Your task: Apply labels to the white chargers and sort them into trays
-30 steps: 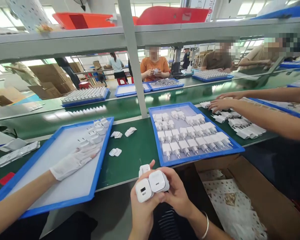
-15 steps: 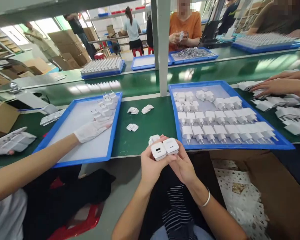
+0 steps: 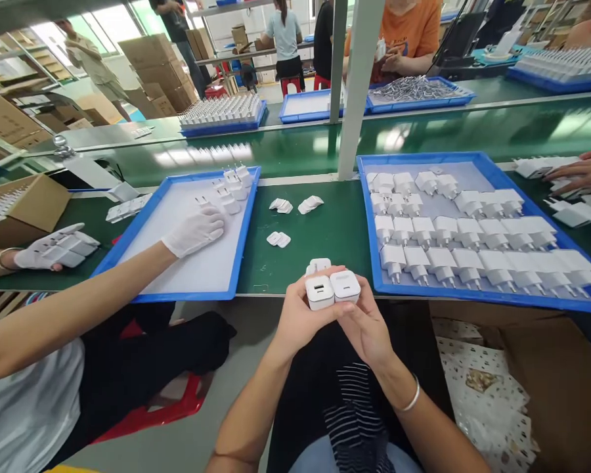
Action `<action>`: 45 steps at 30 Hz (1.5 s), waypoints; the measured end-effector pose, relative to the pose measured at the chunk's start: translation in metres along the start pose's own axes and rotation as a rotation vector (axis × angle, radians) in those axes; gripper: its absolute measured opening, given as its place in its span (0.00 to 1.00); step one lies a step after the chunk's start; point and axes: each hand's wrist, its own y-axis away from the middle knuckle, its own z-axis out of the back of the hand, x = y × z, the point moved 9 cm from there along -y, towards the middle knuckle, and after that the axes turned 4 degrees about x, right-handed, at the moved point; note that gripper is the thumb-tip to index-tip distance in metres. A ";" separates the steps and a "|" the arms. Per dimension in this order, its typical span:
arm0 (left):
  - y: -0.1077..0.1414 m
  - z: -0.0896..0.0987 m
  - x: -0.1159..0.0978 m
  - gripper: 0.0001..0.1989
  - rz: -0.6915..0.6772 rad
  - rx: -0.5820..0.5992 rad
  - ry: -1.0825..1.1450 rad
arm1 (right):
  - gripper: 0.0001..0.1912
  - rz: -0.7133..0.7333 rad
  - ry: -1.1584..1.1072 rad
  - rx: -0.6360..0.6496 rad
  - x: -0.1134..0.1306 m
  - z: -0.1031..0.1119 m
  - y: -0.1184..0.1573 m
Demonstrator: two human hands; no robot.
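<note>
Several white chargers (image 3: 320,292) are held together in front of me, two with their port faces toward me and another behind them. My left hand (image 3: 298,315) is wrapped round the left ones. My right hand (image 3: 367,322) closes on the right charger (image 3: 345,285), its fingers touching my left fingertips. Beyond my hands, small white pieces (image 3: 278,239) lie in little piles on the green table (image 3: 305,256). To the right, a blue tray (image 3: 381,286) holds rows of white chargers with pins.
At left, a co-worker's gloved hand (image 3: 194,231) reaches over another blue tray (image 3: 231,294); the other glove (image 3: 42,253) holds chargers. A co-worker's hand (image 3: 588,172) touches chargers at far right. A metal post (image 3: 357,85) rises behind the table. An open carton (image 3: 556,387) stands below right.
The view has shifted, so the trays appear farther right. The left co-worker's gloved hand has lifted toward the chargers in its tray. My hands keep the same hold on the chargers.
</note>
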 end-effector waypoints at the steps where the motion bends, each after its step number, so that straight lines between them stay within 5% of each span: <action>1: 0.000 0.002 0.001 0.26 0.002 -0.003 0.011 | 0.16 0.029 0.054 -0.004 0.004 0.000 0.000; 7: 0.011 0.016 -0.011 0.22 -0.120 -0.028 -0.050 | 0.12 0.199 0.683 0.124 0.060 -0.007 0.003; 11: 0.020 0.001 -0.025 0.21 -0.157 0.177 -0.191 | 0.09 0.269 0.780 0.071 0.115 -0.009 -0.007; 15: 0.026 -0.014 -0.033 0.21 -0.192 0.322 -0.349 | 0.06 -0.013 0.979 0.364 0.103 -0.041 -0.031; 18: 0.026 -0.016 -0.030 0.20 -0.185 0.329 -0.430 | 0.11 -0.070 1.045 0.502 0.097 -0.054 -0.039; 20: 0.025 -0.014 -0.030 0.21 -0.212 0.293 -0.443 | 0.09 0.020 1.102 0.391 0.110 -0.047 -0.042; 24: 0.024 -0.003 -0.037 0.21 -0.338 0.115 -0.442 | 0.04 0.179 0.988 -0.033 0.145 -0.019 -0.023; 28: 0.027 0.002 -0.044 0.20 -0.448 -0.025 -0.501 | 0.01 0.023 0.722 0.035 0.115 -0.031 0.003; 33: 0.031 -0.002 -0.046 0.22 -0.522 -0.057 -0.542 | 0.01 0.017 0.565 0.012 0.089 -0.047 0.018; 45: 0.038 -0.007 -0.054 0.20 -0.672 -0.062 -0.579 | 0.06 0.055 0.469 0.051 0.087 -0.055 0.018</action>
